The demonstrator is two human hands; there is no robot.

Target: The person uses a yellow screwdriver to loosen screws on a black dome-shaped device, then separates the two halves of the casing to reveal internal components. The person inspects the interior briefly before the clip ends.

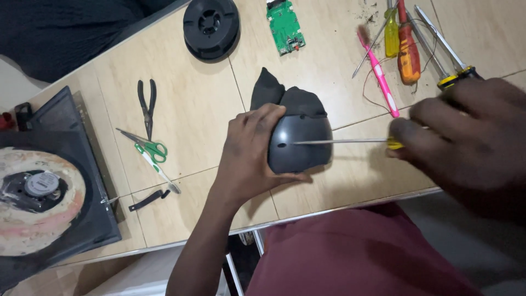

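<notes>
From the head camera we look down on a pale wood-look table. At the centre of the frame our left hand wraps its fingers closed around a rounded black shell, pressing it onto the table, with a black cloth bunched just behind it. At the right edge our right hand is closed on the yellow handle of a thin screwdriver, whose metal shaft runs level to the left with its tip at a small hole in the shell.

In the upper right lie a pink toothbrush, an orange screwdriver and more screwdrivers beside it. At top centre we see a green circuit board and a black spool. Left of centre lie black pliers and green-handled scissors. At the far left sits an open black casing with a speaker cone in it.
</notes>
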